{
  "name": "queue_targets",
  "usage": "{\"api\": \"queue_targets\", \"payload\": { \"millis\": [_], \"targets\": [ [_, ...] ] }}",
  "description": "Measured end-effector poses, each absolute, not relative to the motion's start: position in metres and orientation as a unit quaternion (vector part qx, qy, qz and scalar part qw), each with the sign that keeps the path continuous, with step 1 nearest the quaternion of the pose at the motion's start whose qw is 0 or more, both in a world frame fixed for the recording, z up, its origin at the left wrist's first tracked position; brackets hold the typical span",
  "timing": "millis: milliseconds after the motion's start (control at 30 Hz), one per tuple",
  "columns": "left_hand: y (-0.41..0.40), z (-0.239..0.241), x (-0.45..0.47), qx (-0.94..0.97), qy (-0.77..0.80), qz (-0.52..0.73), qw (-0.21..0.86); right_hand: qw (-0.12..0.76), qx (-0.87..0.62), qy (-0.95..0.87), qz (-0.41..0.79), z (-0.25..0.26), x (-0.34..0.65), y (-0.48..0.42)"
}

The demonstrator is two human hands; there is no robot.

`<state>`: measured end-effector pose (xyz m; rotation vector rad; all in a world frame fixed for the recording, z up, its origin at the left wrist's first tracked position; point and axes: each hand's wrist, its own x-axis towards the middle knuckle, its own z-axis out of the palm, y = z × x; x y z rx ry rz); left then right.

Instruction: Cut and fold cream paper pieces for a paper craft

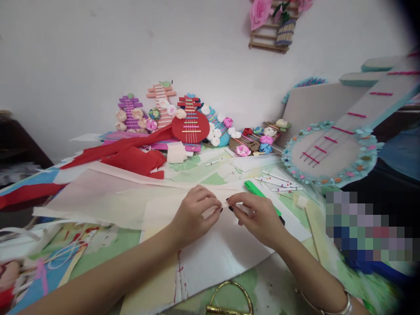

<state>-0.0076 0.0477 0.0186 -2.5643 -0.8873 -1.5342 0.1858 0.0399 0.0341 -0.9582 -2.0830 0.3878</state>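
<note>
Left hand [195, 216] and right hand [262, 218] meet over the white board [223, 256]. Grip: thumb and index of each hand pinched on a small pale bit [225, 204]; too small to tell the material. Bit sits between the two sets of fingertips, at 12 o'clock from the brass ring [247, 297]. Green marker [255, 189] at 2 o'clock from the bit, partly behind the right hand; can't tell if they touch. Pens [278, 181] lie beyond it. Red cloth [141, 162] at 10 o'clock.

Handling, judgement only: bit looks flimsy, so light, even pressure from both sides. Short span between fingertips helps control. Small finger movements beat wrist pulls. Forearms braced on the counter [95, 249] would steady it. Marker could roll; right elbow wants clearance at 4 o'clock.
</note>
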Motion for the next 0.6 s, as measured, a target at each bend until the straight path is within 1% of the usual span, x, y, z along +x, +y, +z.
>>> {"api": "queue_targets", "payload": {
  "millis": [133,333,500,600],
  "targets": [
    [0.047,0.018,-0.001,-0.829,-0.272,-0.488,0.018,0.386,-0.371,-0.835,0.126,0.035,0.186,0.038],
    [0.046,0.014,-0.006,-0.830,-0.288,-0.477,0.032,0.368,-0.400,-0.838,0.056,0.035,0.192,0.041],
    [0.047,0.017,-0.015,-0.850,-0.324,-0.414,0.025,0.327,-0.415,-0.849,0.029,0.035,0.196,0.043],
    [0.048,0.025,-0.023,-0.873,-0.333,-0.355,-0.006,0.315,-0.412,-0.855,0.024,0.035,0.198,0.044]
  ]
}}
